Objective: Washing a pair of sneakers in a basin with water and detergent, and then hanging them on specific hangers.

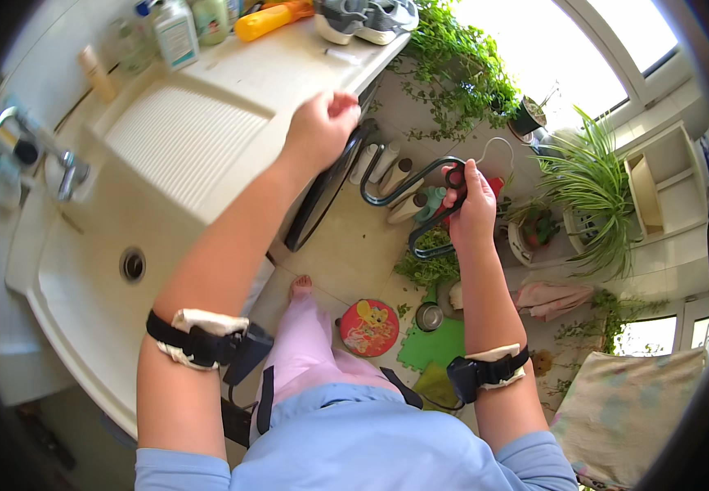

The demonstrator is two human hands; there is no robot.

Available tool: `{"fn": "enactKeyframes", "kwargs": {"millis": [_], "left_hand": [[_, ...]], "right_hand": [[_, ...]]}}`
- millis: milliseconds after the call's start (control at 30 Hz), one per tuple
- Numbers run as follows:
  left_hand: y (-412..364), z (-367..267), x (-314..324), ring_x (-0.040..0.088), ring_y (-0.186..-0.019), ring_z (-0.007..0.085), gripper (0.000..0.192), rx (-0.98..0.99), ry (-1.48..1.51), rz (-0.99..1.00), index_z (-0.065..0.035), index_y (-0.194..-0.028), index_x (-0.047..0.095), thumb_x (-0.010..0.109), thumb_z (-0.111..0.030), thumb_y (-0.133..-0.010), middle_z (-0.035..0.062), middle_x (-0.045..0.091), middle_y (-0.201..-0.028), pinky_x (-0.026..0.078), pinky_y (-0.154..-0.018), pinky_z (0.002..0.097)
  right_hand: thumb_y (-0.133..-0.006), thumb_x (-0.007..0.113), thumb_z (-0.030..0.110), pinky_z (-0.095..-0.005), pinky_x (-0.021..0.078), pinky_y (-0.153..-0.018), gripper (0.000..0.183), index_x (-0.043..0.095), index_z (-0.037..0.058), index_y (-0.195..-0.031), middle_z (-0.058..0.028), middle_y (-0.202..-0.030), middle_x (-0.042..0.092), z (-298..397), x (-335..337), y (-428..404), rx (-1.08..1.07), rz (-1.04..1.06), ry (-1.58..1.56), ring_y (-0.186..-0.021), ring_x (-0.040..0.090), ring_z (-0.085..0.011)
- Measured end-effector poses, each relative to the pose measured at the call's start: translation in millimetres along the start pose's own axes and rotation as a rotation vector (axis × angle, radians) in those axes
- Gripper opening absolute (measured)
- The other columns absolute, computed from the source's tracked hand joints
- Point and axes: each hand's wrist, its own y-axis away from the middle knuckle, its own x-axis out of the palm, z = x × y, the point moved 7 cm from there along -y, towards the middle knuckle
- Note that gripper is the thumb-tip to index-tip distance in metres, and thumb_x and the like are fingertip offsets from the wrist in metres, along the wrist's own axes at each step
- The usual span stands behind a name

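Observation:
In my right hand (476,205) is a dark, glossy hanger (385,199) with bent tubular arms. My fingers and thumb close around its middle, hiding part of it. A thin metal hook (502,142) rises beyond this hand. My left hand (324,127) is raised near the front edge of the white counter (305,73), its fingers curled inward. Nothing shows in it, though the palm is partly hidden. Just below that hand, a dark, loop-shaped frame (296,230) runs along the side of the counter.
Left is a sink basin (84,276) with a ribbed washboard (183,141) and tap (72,175). Bottles (176,34) and grey shoes (367,18) stand on the counter. Several bottles (394,178), a red stool (369,328) and a metal bowl (430,317) are low down. Plants (600,190) line the right.

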Motion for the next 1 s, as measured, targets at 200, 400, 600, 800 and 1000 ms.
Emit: {"fn": "enactKeyframes", "kwargs": {"millis": [200,400,600,800,1000], "left_hand": [[-187,-21,39,0.05,-0.1,0.0338,0.042,0.393,-0.557,-0.206,-0.0042,-0.109,0.049,0.058,-0.021,-0.072,0.0225,0.051,-0.106,0.04,-0.087,0.0365],[-317,19,66,0.052,-0.103,0.0302,0.052,-0.118,-0.797,-0.194,-0.0021,-0.108,0.05,0.059,-0.038,-0.071,0.0214,0.053,-0.11,0.042,-0.088,0.0356],[-370,54,57,0.051,-0.11,0.0238,0.044,-0.375,-1.03,0.121,-0.0033,-0.112,0.055,0.053,-0.026,-0.074,0.0133,0.051,-0.119,0.041,-0.09,0.034],[-349,48,70,0.056,-0.1,0.0284,0.031,-0.251,-0.925,-0.06,-0.0018,-0.1,0.06,0.048,-0.014,-0.075,0.0177,0.057,-0.107,0.044,-0.085,0.036],[-305,-29,-2,0.055,-0.092,0.0381,0.033,0.128,-0.809,-0.311,0.0037,-0.092,0.058,0.051,-0.017,-0.067,0.0254,0.058,-0.095,0.043,-0.082,0.0404]], "right_hand": [[-0.089,0.048,0.024,-0.0184,0.0327,-0.046,0.023,0.053,0.005,-0.078,-0.0041,-0.078,0.06,-13,-21,-46,0.064,-0.094,0.072,-0.048,0.041,-0.0055],[-0.089,0.047,0.023,-0.0174,0.0353,-0.046,0.019,0.049,0.0068,-0.08,-0.0057,-0.08,0.061,-42,-64,-63,0.17,-0.212,0.137,-0.048,0.043,-0.0054],[-0.09,0.046,0.02,-0.0176,0.0385,-0.046,0.016,0.049,0.0064,-0.081,-0.0081,-0.081,0.062,-59,-79,-66,0.21,-0.251,0.115,-0.049,0.045,-0.0063],[-0.089,0.049,0.019,-0.0176,0.0394,-0.046,0.017,0.046,0.0079,-0.075,-0.007,-0.079,0.062,-58,-91,-64,0.185,-0.323,0.098,-0.047,0.047,-0.0056],[-0.089,0.048,0.019,-0.0173,0.0382,-0.047,0.017,0.046,0.0079,-0.077,-0.0058,-0.081,0.061,-53,-61,-54,0.19,-0.174,0.139,-0.048,0.045,-0.0046]]}}
